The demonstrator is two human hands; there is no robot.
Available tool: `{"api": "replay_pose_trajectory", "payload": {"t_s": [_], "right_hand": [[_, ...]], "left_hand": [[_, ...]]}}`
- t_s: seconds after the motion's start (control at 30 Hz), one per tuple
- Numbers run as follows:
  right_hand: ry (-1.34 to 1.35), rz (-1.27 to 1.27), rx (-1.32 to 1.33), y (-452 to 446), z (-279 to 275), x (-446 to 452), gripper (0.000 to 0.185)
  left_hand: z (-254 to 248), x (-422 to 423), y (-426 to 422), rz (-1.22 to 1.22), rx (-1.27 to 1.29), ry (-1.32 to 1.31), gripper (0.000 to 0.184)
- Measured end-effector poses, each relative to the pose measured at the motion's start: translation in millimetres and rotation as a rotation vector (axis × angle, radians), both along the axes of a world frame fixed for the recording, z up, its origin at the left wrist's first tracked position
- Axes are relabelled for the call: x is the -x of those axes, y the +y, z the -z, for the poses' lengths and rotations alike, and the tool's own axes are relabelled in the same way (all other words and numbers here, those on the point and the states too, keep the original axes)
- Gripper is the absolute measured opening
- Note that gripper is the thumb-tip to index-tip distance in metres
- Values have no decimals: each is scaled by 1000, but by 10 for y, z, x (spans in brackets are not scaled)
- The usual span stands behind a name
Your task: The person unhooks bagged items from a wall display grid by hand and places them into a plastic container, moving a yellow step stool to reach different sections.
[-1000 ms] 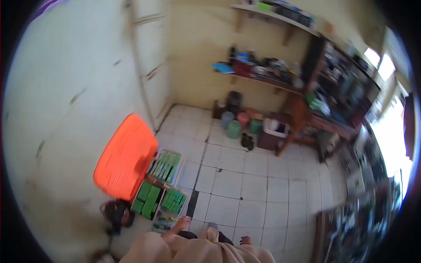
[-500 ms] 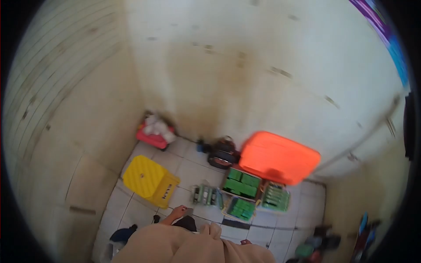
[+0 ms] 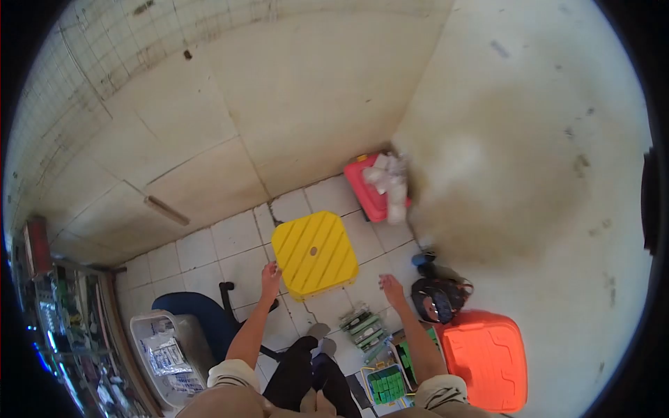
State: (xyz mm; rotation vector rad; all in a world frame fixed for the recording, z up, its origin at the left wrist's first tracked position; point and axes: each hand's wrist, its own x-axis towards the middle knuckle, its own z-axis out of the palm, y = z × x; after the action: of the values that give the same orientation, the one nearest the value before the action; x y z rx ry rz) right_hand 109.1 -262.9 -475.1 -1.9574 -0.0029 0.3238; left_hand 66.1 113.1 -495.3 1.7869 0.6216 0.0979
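- Stool (image 3: 315,240): yellow, on tiled floor (image 3: 221,233), btwn the two hands, fwd of the feet. Ribbed top faces up w/ a small round mark at its ctr. Strip of tile shows btwn it & floor's back edge.
- L hand (image 3: 271,273): right at stool's L edge, v. close; can't tell if touching. Fingers part open & bent, grip looks empty.
- R hand (image 3: 391,285): off stool's R edge, apart from it, tile showing in the gap. Fingers loosely curled, grip half open & empty as far as can be seen.
- Pink tub (image 3: 361,191): floor's far R corner, white bundles (image 3: 396,188) along its R side.
- Bag (image 3: 439,298): dark, floor's R edge, nr R hand, blue item (image 3: 422,259) just behind it.
- Orange lid (image 3: 488,359): floor's R edge, to R of R forearm, nr bag.
- Packs (image 3: 364,326): green & clear, on floor btwn feet & R forearm.
- Green boxes (image 3: 387,384): in a basket nr R forearm; more of them partly hidden by the arm.
- Chair (image 3: 198,317): blue, black legs, L of L forearm.
- Clear bin (image 3: 143,322): L of chair, packets (image 3: 167,355) inside.
- Cabinet (image 3: 115,327): floor's L edge, contents too blurred to name.
- Feet (image 3: 320,331): grey socks, below stool's near edge.
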Motion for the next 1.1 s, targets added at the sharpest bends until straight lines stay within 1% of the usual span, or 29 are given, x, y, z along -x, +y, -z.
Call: {"api": "replay_pose_trajectory", "payload": {"t_s": [0.03, 0.07, 0.1, 0.17, 0.23, 0.27, 0.3, 0.37, 0.43, 0.47, 0.5, 0.53, 0.57, 0.6, 0.63, 0.67, 0.7, 0.73, 0.77, 0.8, 0.83, 0.87, 0.93, 1.0, 1.03, 1.07, 1.1], "right_hand": [[-63, -56, 6, 109, 244, -215, 34], [-77, -39, 101, 288, 275, -386, 36], [-89, -23, 200, 478, 274, -542, 38], [1, 63, 122, 744, 522, -736, 42], [94, 81, 54, 920, 772, -843, 45], [158, 116, -1, 988, 853, -901, 48], [163, 105, -2, 1016, 905, -933, 48], [257, 26, 32, 1022, 926, -981, 58], [280, 27, 41, 1038, 984, -1020, 60], [303, 36, 50, 1040, 1005, -1025, 62], [301, 31, 52, 1034, 1020, -1044, 62], [353, 47, -14, 1044, 949, -1072, 62], [408, 67, -81, 1055, 867, -1078, 63], [407, 69, -79, 1068, 770, -1074, 63], [416, 105, -116, 1088, 606, -1052, 59], [422, 138, -149, 1074, 462, -1017, 55], [408, 136, -145, 1046, 345, -986, 55], [408, 150, -191, 1021, 206, -956, 53], [404, 162, -239, 1004, 26, -929, 51], [369, 157, -246, 980, -175, -901, 51], [372, 137, -299, 943, -434, -847, 49], [376, 121, -353, 911, -714, -773, 48], [314, 118, -408, 887, -1296, -600, 44], [260, 108, -459, 892, -1894, -401, 41], [245, 170, -444, 901, -2174, -266, 39], [236, 232, -428, 898, -2403, -99, 37], [211, 223, -431, 878, -2587, 55, 37]], "left_hand": [[157, -67, 8, -49, -66, 39, 42], [298, -110, -5, -94, -130, 84, 46], [363, -192, -26, -139, -110, 135, 50], [429, -282, -119, -200, -96, 216, 53], [466, -368, -151, -223, 129, 257, 58], [489, -373, -143, -235, 121, 262, 58], [492, -375, -159, -248, 168, 214, 59], [628, -336, -156, -273, 219, 168, 60], [762, -293, -117, -299, 524, 271, 62], [816, -288, -103, -303, 525, 269, 62], [865, -279, -94, -303, 657, 257, 63], [833, -282, -98, -299, 789, 244, 63], [793, -285, -106, -300, 790, 244, 63], [741, -295, -129, -333, 674, 260, 64], [626, -269, -170, -367, 563, 275, 65], [481, -200, -207, -369, 574, 275, 65], [289, -179, -196, -316, 624, 246, 65], [42, -212, -153, -256, 669, 204, 66], [-247, -203, -121, -247, 671, 172, 66], [-555, -146, -92, -173, 665, 206, 66], [-865, -87, -69, -96, 653, 238, 65], [-1180, -27, -46, -78, 649, 206, 65], [-1723, 101, -14, 50, 677, 92, 64], [-2043, 272, 18, 104, 653, 40, 64], [-2196, 363, 36, 139, 629, 24, 65], [-2368, 450, 41, 156, 660, 34, 68], [-2522, 558, 22, 162, 657, 8, 68]]}}
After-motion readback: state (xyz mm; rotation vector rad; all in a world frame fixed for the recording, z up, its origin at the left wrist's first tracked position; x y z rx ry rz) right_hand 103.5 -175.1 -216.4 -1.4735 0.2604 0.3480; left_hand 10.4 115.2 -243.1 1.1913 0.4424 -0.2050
